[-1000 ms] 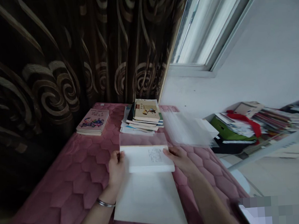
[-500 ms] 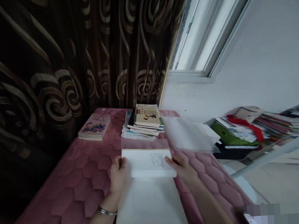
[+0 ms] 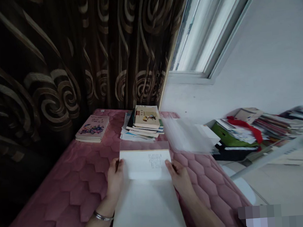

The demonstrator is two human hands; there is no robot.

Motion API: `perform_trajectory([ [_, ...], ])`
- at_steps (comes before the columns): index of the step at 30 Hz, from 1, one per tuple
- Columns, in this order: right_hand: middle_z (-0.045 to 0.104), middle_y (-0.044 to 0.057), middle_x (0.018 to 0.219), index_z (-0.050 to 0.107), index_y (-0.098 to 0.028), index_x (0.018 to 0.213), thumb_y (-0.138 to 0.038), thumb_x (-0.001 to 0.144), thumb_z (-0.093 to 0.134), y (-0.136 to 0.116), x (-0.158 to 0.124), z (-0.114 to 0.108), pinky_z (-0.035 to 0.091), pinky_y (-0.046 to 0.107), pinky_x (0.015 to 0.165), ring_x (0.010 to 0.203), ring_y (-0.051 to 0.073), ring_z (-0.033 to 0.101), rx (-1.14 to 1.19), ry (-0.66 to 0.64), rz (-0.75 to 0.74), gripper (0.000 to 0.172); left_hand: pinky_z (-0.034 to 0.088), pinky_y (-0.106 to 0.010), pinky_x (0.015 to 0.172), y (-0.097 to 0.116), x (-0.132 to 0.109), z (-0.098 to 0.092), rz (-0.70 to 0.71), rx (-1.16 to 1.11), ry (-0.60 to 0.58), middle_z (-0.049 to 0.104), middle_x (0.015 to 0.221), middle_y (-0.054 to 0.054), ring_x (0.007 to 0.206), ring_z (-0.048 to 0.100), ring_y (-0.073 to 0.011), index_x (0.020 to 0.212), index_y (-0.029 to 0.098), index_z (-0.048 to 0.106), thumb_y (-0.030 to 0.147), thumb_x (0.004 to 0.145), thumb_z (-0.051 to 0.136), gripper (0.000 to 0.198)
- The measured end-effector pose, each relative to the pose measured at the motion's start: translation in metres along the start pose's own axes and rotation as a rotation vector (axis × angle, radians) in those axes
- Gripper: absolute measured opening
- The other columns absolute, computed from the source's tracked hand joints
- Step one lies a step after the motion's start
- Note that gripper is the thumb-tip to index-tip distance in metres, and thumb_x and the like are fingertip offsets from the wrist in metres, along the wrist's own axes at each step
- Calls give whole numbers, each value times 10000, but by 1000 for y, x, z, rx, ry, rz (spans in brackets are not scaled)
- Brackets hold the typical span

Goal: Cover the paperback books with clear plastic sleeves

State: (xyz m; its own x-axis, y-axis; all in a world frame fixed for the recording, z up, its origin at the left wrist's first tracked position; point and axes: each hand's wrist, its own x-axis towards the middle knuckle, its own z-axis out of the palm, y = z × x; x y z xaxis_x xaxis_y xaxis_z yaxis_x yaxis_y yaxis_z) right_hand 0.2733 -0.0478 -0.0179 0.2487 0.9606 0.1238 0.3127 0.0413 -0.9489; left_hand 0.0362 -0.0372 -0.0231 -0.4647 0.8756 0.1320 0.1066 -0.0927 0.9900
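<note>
An open book [image 3: 138,163] lies lengthwise in front of me, printed text on the right part of its upper page. Its lower half, a blank pale leaf [image 3: 147,207], stretches toward me. Past the far edge sticks out a strip of clear plastic [image 3: 143,146], apparently a book cover. My left hand [image 3: 115,178], with a silver bracelet on the wrist, grips the book's left edge, thumb on top. On the opposite edge my right hand [image 3: 181,177] is closed the same way. The fingers under the book are hidden.
Beyond the book stands a pile of books and papers [image 3: 146,119]. Pink-covered books [image 3: 92,128] lie at the left on the quilted pink surface [image 3: 73,188]. To the right are stacked clear plastic sheets [image 3: 186,133], then a cluttered shelf with a green folder [image 3: 227,136].
The view has shifted slightly, so everything sits a little further left. The book's near fold lies flatter now, and both hands keep their hold on its edges.
</note>
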Motion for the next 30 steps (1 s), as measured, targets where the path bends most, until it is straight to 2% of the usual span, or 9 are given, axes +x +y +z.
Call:
perform_trajectory([
  [4, 471, -18, 536, 430, -226, 609, -679, 779, 519, -2, -3, 1, 329, 259, 461, 520, 145, 417, 11, 37, -25, 492, 419, -239, 598, 1, 0, -1, 7, -4, -34, 610, 643, 17, 612, 547, -141, 731, 199, 608, 410, 704, 615, 213],
  [10, 529, -3, 595, 508, -211, 680, -646, 772, 566, 1, -5, 1, 374, 259, 476, 545, 153, 452, 131, -10, 0, 449, 398, -236, 577, -4, 0, 1, 24, 14, -6, 570, 589, 29, 580, 505, -134, 670, 202, 580, 456, 702, 601, 257],
  [18, 511, -13, 573, 458, -227, 669, -686, 793, 505, 11, -4, 3, 363, 267, 484, 541, 159, 457, -17, 31, -2, 477, 373, -250, 571, 0, -1, 2, 17, 50, -9, 560, 573, 27, 572, 492, -138, 643, 208, 542, 460, 726, 563, 267],
  [23, 525, -21, 590, 449, -239, 671, -662, 813, 494, 14, -6, 6, 384, 272, 508, 551, 159, 473, -21, 53, -5, 449, 389, -257, 582, 4, -2, 1, 1, 55, -11, 562, 587, 22, 578, 502, -142, 669, 205, 554, 495, 731, 555, 296],
  [30, 615, 14, 629, 569, -247, 758, -683, 787, 484, 13, -10, 6, 433, 308, 526, 622, 218, 561, 20, 84, 3, 445, 395, -264, 584, 3, -1, 1, -17, 37, 5, 560, 576, 19, 572, 509, -146, 649, 204, 544, 532, 711, 569, 335],
])
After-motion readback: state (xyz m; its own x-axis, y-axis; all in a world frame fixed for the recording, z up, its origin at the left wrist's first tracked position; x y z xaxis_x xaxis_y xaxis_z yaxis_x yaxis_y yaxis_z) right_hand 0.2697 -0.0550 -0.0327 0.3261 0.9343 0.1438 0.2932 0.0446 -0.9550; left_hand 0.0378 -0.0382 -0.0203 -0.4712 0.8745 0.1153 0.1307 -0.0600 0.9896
